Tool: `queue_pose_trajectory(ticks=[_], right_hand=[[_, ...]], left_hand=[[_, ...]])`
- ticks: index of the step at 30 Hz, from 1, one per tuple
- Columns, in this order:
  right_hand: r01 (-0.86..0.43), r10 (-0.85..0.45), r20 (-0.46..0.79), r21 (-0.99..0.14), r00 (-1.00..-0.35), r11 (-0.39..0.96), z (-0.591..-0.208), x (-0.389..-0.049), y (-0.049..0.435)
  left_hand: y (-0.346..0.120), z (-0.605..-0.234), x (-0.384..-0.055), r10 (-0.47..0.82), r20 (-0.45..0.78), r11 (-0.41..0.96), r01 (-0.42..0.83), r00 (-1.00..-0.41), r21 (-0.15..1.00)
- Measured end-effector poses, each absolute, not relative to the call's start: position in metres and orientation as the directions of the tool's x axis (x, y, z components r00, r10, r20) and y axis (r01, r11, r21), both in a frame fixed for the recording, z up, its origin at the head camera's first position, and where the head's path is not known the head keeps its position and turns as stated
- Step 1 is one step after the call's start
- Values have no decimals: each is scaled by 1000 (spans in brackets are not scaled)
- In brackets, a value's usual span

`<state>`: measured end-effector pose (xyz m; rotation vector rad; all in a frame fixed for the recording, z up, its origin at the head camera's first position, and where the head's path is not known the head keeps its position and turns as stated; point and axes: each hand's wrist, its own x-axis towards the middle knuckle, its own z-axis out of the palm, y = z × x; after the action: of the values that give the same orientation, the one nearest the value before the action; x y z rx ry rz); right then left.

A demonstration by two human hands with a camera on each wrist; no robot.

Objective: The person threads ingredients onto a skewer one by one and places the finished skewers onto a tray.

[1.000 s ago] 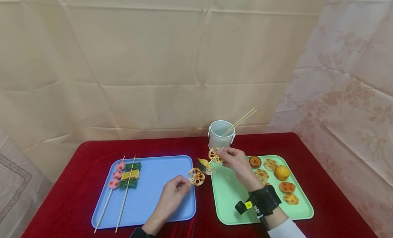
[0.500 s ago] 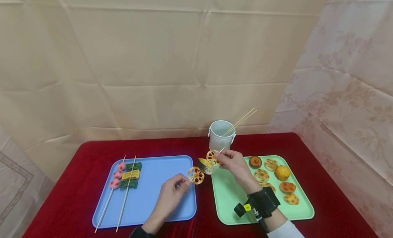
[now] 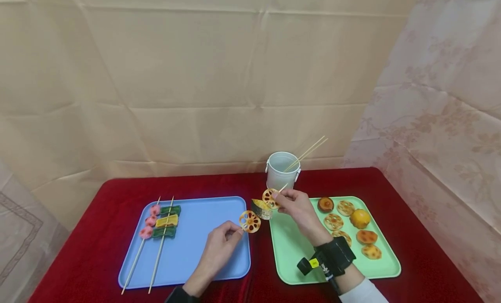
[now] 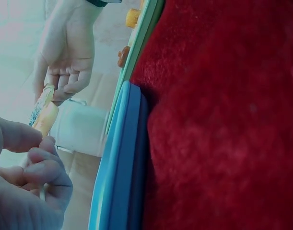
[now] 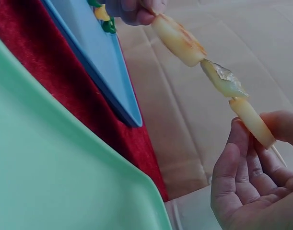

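My left hand [image 3: 220,246] pinches a bamboo skewer just below a lotus root slice [image 3: 249,221], over the blue tray's right edge. Higher on the same skewer sit a yellow piece with dark green rind [image 3: 261,210], which looks like pumpkin, and a second lotus root slice [image 3: 270,199]. Thumb and fingers of my right hand [image 3: 300,212] pinch that second slice, and the skewer tip [image 3: 283,187] sticks out past it. In the right wrist view the slices appear edge-on, with the rind piece [image 5: 224,79] between them.
On the blue tray [image 3: 203,268] lie two loaded skewers, one with pink pieces [image 3: 147,232], one with green and yellow pieces [image 3: 166,221]. The green tray [image 3: 289,268] holds lotus slices [image 3: 333,222] and other toy foods. A white bucket [image 3: 279,174] with thin skewers stands behind.
The upper lotus root slice has slid down the skewer toward the rind piece with my right hand, and more of the tip shows. My left hand has hardly moved.
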<state>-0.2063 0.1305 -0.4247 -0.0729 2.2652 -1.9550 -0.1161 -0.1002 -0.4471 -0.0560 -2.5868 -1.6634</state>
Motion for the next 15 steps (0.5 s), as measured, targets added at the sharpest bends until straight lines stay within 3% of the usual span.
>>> queue_pose_trajectory(ticks=[8, 15], right_hand=[[61, -141, -91, -977, -986, 204, -420, -208, 131], [66, -157, -98, -978, -983, 199, -421, -209, 129]], left_hand=[[-105, -445, -119, 18, 232, 616, 193, -973, 764], [-108, -441, -119, 69, 271, 718, 236, -960, 655]])
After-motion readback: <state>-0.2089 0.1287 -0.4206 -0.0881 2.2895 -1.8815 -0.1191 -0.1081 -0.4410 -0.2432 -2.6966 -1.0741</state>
